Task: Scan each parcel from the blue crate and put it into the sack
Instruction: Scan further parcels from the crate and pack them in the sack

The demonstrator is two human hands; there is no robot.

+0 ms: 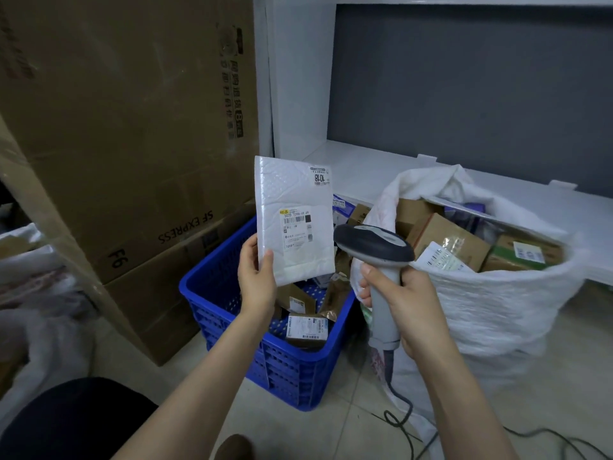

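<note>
So, my left hand [257, 280] is pinching the white padded envelope [293, 220] by its lower corner, thumb on the front, holding it upright over the blue crate [212, 260]. Meanwhile my right hand [408, 303] is wrapped round the scanner [374, 247] handle, its head just beside the label [297, 232]. It looks light, a bit floppy and slick-ish, so I'd guess an edge grip is plenty. The crate holds a few small boxes [306, 330] at the bottom. The sack [491, 303] on my right is nearly full of cardboard boxes [447, 242].

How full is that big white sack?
Nearly full: the sack stands open, with cardboard parcels piled almost up to its rim.
</note>
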